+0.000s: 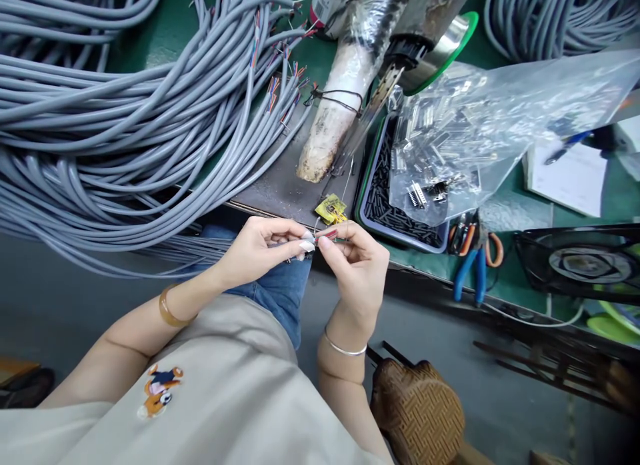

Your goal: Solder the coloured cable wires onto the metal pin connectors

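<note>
My left hand [270,248] is closed in a pinch around the end of a grey cable [309,241], just off the bench's front edge and above my lap. Facing it, my right hand [357,262] pinches thin red wires [327,235] that come out at that end. The fingertips of both hands almost meet, and they partly hide the wire ends. Just beyond the fingers, a small yellow taped piece [331,209] sits at the bench edge. More grey cables [195,248] run leftward behind my left wrist.
A big bundle of grey cables [125,112] covers the bench's left. A wrapped rod [333,118], a solder spool [445,52], a tray of black sleeves [383,205], a plastic bag of connectors [450,132], blue-handled pliers [470,272] and a fan [590,262] lie rightward. Below stands a stool [420,412].
</note>
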The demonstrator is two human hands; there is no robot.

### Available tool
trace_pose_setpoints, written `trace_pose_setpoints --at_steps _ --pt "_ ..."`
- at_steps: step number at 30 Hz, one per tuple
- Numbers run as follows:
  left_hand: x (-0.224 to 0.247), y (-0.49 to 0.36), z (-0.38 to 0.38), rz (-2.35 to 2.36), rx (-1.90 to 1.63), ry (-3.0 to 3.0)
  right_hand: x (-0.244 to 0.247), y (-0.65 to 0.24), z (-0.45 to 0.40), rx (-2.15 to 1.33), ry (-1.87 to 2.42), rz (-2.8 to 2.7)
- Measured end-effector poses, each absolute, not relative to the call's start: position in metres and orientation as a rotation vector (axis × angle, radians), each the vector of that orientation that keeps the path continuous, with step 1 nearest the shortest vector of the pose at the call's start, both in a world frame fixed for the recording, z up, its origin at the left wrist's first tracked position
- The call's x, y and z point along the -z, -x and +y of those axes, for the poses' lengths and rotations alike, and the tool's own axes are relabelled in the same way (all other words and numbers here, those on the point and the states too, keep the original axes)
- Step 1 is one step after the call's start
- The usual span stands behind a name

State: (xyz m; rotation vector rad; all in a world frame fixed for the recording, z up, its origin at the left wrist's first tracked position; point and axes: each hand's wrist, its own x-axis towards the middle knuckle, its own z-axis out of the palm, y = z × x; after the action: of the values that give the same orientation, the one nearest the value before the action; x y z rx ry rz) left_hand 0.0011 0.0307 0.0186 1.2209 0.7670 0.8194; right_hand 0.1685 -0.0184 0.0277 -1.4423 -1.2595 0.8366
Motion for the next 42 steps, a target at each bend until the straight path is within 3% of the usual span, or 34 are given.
trace_pose_setpoints --at_steps 5,8,16,29,42 --pt "-0.013 0.0 0.028 0.789 -0.926 -1.785 -0.028 -0.165 -0.019 -0.557 1.549 -1.426" --pt "-0.013 -0.002 0.023 0.844 -0.92 -1.721 -0.027 -0.159 -0.02 -0.395 1.563 -1.444" --pt "-0.026 0.0 0.025 0.815 -0.767 -0.987 -0.019 -0.161 -0.024 -0.508 1.511 -1.345" --pt "-0.027 -0.001 0.028 0.821 -0.716 -0.919 -0.019 -0.163 -0.017 -0.73 1.49 -1.173" --pt "-0.027 -0.002 0.028 0.791 -0.696 -0.928 -0.017 -0.165 -0.015 -0.729 1.504 -1.177"
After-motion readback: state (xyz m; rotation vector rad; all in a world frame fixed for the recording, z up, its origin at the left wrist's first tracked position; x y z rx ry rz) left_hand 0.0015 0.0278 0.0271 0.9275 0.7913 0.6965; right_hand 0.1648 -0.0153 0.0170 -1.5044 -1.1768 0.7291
